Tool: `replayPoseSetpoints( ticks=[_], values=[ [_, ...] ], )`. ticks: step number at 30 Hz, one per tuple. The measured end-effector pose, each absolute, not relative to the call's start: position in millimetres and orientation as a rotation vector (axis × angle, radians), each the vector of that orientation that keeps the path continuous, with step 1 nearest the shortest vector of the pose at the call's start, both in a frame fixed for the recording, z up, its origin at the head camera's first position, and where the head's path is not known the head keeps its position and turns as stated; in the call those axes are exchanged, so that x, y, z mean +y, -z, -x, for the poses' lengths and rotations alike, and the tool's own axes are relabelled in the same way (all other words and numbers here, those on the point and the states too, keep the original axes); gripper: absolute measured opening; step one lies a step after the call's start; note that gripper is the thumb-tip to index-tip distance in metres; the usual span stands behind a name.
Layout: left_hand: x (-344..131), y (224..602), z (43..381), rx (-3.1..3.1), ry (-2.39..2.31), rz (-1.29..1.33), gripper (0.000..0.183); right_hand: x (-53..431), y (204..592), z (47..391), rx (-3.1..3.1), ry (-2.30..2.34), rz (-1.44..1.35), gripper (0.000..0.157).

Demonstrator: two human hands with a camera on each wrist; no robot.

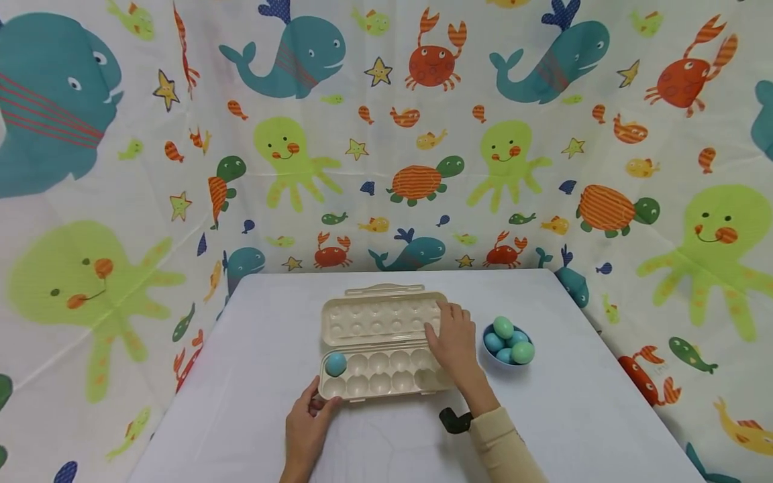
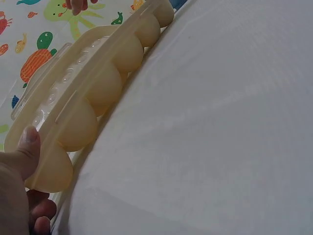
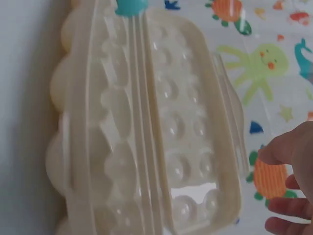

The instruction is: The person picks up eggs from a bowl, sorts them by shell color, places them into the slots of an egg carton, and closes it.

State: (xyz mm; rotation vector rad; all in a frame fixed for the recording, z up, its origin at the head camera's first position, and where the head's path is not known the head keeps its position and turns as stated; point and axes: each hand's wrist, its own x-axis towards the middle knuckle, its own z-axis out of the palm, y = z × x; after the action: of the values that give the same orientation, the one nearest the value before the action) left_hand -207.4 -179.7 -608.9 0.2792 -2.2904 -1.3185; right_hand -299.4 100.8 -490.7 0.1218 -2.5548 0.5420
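Left hand (image 1: pixel 306 428) thumb and fingers pinch the egg carton (image 1: pixel 380 384) at its lower-left corner, lower centre of frame; right hand (image 1: pixel 454 343) hovers loose-fingered, holding nothing. The carton looks light, thin, slightly flexible; its rim seems the surest hold.

In the three views, no text, brand, number or sign can be read. Neither the egg carton (image 1: pixel 384 320) nor the printed cloth (image 1: pixel 410 223) behind the bench (image 1: pixel 266 335) shows letters that one can make out.
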Motion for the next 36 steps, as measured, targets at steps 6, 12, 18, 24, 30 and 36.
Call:
replayPoseSetpoints(
  ticks=[6,12,18,24,30,36],
  values=[
    [-181,610,209,-2.348,1.331,-0.316,0.067,140,488,307,-2.545,-0.565,0.048,0.058],
    [-180,606,209,-2.383,1.364,-0.332,0.070,176,489,313,-2.632,-0.526,0.231,0.054],
    [-180,606,208,-2.341,1.371,-0.318,0.067,196,493,310,-2.701,-0.496,0.361,0.048],
    [-181,607,207,-2.322,1.407,-0.317,0.065,204,500,309,-2.848,-0.446,0.403,0.046],
    [-182,605,206,-2.340,1.442,-0.333,0.067,207,507,309,-2.841,-0.403,0.367,0.043],
    [-183,605,207,-2.366,1.425,-0.358,0.068,208,509,312,-2.820,-0.394,0.351,0.042]
  ],
)
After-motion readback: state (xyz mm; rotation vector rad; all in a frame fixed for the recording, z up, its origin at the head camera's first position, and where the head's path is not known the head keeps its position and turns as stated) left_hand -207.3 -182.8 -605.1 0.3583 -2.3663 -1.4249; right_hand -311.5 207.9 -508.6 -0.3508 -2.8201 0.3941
